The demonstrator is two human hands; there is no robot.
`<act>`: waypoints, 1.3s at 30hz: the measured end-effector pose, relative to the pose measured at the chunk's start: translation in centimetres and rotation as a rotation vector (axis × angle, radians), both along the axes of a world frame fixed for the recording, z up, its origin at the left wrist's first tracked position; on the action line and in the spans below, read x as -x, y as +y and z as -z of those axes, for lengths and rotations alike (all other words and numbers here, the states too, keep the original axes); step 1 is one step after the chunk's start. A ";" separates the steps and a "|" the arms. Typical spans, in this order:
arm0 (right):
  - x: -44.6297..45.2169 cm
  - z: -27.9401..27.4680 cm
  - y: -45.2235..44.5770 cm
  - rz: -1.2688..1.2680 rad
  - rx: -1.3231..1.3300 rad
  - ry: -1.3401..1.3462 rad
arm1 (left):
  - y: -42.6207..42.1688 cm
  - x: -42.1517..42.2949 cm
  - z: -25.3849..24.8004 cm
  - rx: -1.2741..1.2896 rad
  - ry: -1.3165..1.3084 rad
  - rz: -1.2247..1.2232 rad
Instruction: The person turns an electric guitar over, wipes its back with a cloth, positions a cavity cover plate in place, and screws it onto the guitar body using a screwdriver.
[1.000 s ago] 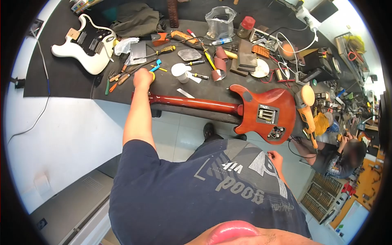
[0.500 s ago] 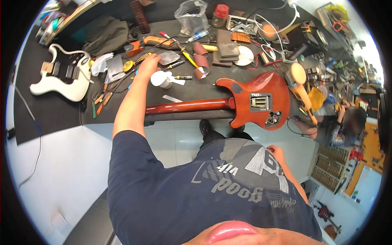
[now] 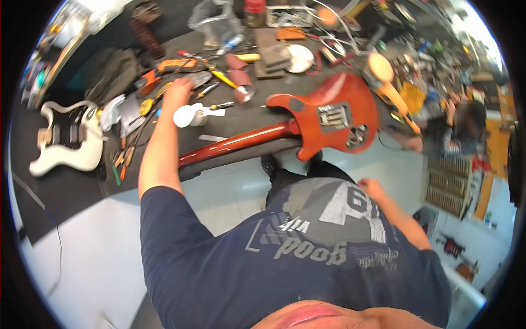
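My left hand (image 3: 178,92) reaches onto the bench among hand tools, its fingers curled downward beside a yellow tool (image 3: 147,105). What the fingers grip, if anything, is hidden and blurred. Just to its right stand a white cup (image 3: 186,116) and a screwdriver (image 3: 222,106). A red-brown electric guitar (image 3: 334,112) lies face down, its back cavities uncovered and its neck pointing left. My right hand (image 3: 373,189) is low in front of my shirt, away from the bench, its fingers partly hidden.
A white guitar body (image 3: 68,140) lies at the left. Sandpaper (image 3: 239,77), grey blocks (image 3: 272,57) and a clear plastic bag (image 3: 216,24) are towards the back. An orange-yellow power tool (image 3: 390,90) rests right of the guitar. Another person (image 3: 460,126) works at the far right.
My view has turned, so the bench and guitar appear shifted left and tilted. My left hand stays among the tools; my right hand stays by my shirt.
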State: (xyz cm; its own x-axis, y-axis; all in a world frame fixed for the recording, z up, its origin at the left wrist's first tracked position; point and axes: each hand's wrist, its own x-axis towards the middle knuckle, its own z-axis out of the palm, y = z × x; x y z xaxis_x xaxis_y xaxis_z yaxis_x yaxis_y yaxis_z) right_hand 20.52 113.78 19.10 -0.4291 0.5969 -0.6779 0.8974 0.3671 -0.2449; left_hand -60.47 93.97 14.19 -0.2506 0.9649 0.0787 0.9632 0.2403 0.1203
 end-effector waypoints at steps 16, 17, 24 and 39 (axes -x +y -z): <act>-1.8 3.2 2.3 0.017 0.117 0.006 | -3.8 -2.3 -3.1 -0.058 -0.019 -0.264; -2.0 2.0 1.9 0.062 0.120 -0.012 | -3.4 -2.0 -3.1 -0.044 0.005 -0.236; 0.1 -3.0 3.2 0.021 -0.167 0.021 | 0.8 -0.3 1.9 0.025 0.105 -0.070; 9.3 2.3 12.8 0.484 -0.574 0.256 | -10.3 -2.4 -6.7 -0.443 0.128 -0.561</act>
